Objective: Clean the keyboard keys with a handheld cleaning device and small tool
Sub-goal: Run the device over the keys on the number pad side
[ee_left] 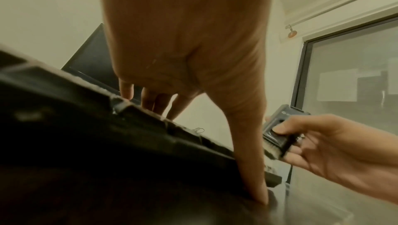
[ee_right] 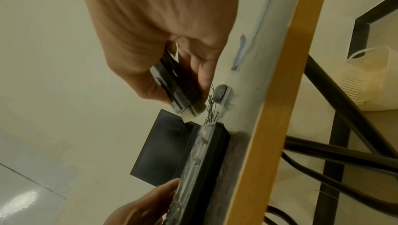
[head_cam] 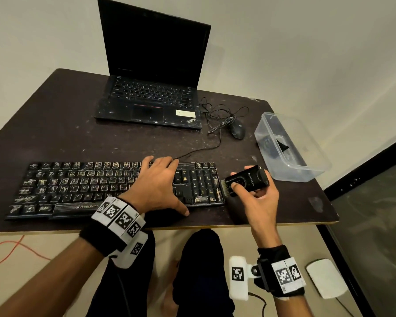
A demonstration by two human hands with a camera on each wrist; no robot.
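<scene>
Left hand (head_cam: 157, 183): fingers spread flat, bracing keyboard (head_cam: 82, 186) against sliding | Right hand (head_cam: 258, 197): gripping cleaner (head_cam: 247, 180), thumb on its button | Brush tip just off keyboard's right edge, ready to sweep.

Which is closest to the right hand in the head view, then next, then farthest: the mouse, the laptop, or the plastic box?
From the right hand, which grips the cleaning device:
1. Plastic box, just beyond and to its right.
2. Mouse, farther back, slightly left.
3. Laptop, farthest, at the table's back, well to the left.
</scene>
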